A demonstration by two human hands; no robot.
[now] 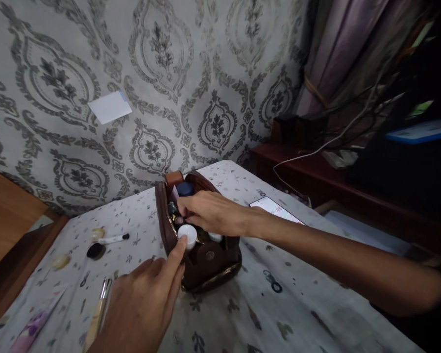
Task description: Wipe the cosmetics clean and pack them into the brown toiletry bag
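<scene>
A brown zippered bag [209, 264] stands unzipped on the patterned cloth, with small containers inside. My left hand [143, 294] comes in from the bottom, its index finger stretched onto the rim of a white round lid [187, 236] at the bag's front left. Its other fingers are partly hidden, and I see nothing held in it. From the right, my right hand [209, 211] reaches into the bag with fingers curled and pressed together; what they hold, if anything, is hidden. Behind its fingers is a dark blue round lid [185, 189], and a pale pink item [174, 194] stands beside that lid.
Left on the cloth [132, 215] lie a small black-tipped brush [113, 239], a black round item [95, 251], a wooden-handled brush [97, 314] and a pink tube [36, 323]. A lit phone [277, 210] lies behind my right forearm. The patterned wall [113, 137] borders the far side.
</scene>
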